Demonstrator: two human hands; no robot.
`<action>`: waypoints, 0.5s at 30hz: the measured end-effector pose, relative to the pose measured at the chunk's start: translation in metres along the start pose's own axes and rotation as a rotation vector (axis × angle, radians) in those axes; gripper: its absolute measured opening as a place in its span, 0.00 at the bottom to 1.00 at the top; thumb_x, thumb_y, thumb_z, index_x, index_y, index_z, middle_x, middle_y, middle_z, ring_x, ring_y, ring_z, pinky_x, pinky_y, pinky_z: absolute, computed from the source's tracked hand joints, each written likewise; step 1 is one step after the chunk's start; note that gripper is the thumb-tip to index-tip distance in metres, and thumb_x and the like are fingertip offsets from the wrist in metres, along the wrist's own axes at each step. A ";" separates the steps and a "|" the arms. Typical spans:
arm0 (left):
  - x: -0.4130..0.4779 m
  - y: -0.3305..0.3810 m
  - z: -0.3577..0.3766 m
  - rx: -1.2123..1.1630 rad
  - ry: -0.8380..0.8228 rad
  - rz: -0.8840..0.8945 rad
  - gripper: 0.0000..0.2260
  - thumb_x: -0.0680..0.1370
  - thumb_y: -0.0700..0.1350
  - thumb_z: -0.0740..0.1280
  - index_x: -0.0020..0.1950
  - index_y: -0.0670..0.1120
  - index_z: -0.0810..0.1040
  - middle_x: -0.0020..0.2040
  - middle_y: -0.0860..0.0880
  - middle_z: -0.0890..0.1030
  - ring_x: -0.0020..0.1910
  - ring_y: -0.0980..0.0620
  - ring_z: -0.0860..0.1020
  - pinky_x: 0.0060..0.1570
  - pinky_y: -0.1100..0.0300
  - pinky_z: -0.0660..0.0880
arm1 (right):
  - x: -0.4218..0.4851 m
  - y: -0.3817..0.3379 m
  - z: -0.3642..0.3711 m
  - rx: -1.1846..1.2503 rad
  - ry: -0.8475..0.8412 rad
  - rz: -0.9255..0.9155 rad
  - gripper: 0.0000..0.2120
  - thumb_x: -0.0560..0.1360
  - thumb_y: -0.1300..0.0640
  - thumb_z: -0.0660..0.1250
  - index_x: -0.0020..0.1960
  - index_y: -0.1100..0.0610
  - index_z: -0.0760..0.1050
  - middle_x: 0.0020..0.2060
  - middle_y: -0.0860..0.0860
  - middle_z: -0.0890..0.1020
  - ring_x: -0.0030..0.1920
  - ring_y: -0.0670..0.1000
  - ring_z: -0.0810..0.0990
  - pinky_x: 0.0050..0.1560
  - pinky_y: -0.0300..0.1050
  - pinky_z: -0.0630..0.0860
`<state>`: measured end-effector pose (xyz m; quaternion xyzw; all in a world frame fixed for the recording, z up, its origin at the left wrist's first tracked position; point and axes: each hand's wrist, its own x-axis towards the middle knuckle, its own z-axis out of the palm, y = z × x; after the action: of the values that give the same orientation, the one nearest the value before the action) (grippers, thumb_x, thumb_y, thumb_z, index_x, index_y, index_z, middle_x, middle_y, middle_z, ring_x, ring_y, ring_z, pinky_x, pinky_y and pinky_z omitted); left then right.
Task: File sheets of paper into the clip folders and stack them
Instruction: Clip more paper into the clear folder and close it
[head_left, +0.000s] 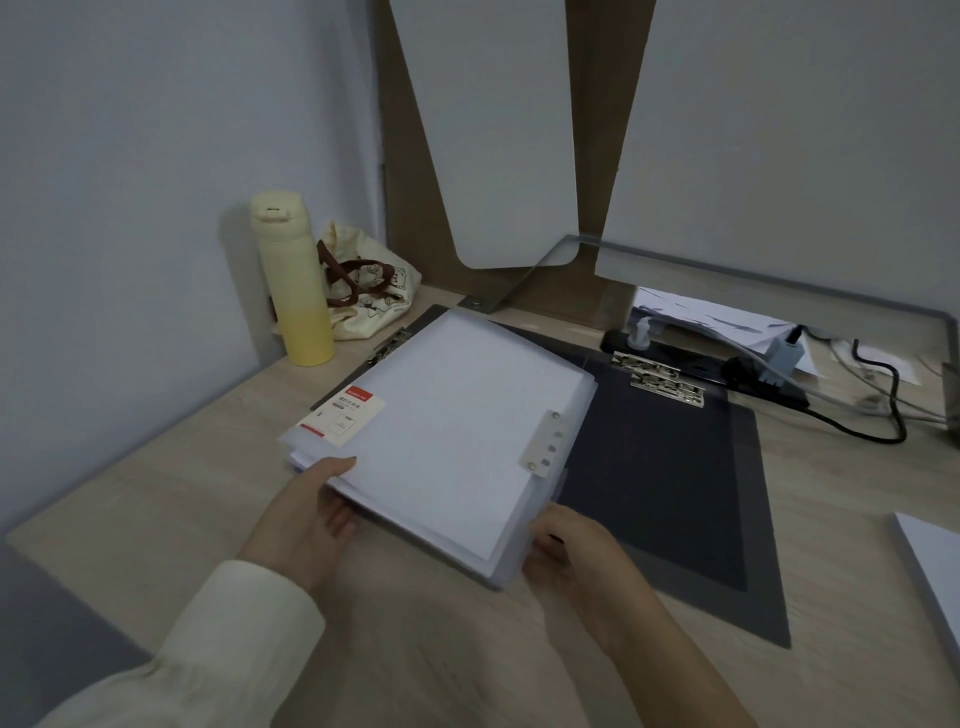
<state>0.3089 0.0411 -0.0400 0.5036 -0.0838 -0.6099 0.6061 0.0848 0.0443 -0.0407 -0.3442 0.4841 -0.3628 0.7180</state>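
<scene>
Thumb over, fingers under the near-left corner: left hand (311, 519) gripping translucent white plastic clip folder stack (457, 426). Right hand (566, 551) curled round near-right corner. Lying over dark grey open clip folder (665, 467), mid pale wooden desk (415, 649). Risk: tilt, slick covers sliding apart.

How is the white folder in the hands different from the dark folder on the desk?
The white folder is pale and see-through, with a red label; the dark folder is grey-black. The left hand and right hand hold the white folder's near edge; no hand touches the dark folder, which lies open. Both have metal parts: a riveted strip, and clips.
</scene>
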 end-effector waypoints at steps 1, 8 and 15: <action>-0.002 -0.003 0.005 -0.024 -0.027 0.020 0.12 0.76 0.40 0.64 0.59 0.44 0.72 0.46 0.47 0.78 0.46 0.52 0.76 0.50 0.59 0.72 | 0.000 0.000 0.000 -0.009 0.002 -0.011 0.13 0.74 0.70 0.56 0.36 0.59 0.73 0.24 0.48 0.78 0.25 0.43 0.77 0.32 0.37 0.74; -0.004 -0.026 0.017 -0.121 -0.231 0.008 0.14 0.75 0.46 0.64 0.61 0.51 0.74 0.57 0.45 0.82 0.57 0.44 0.79 0.55 0.46 0.75 | -0.004 -0.005 -0.002 -0.093 0.094 -0.054 0.14 0.73 0.69 0.57 0.54 0.63 0.78 0.50 0.58 0.83 0.49 0.55 0.81 0.46 0.44 0.77; -0.001 -0.034 0.025 0.064 -0.200 0.048 0.08 0.77 0.40 0.64 0.54 0.50 0.75 0.47 0.49 0.84 0.50 0.47 0.80 0.45 0.51 0.77 | -0.006 -0.004 -0.005 -0.146 0.091 -0.063 0.11 0.73 0.66 0.59 0.46 0.58 0.79 0.44 0.55 0.83 0.45 0.53 0.82 0.42 0.41 0.77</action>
<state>0.2685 0.0379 -0.0518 0.4572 -0.1755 -0.6394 0.5927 0.0775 0.0466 -0.0363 -0.3940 0.5303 -0.3642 0.6564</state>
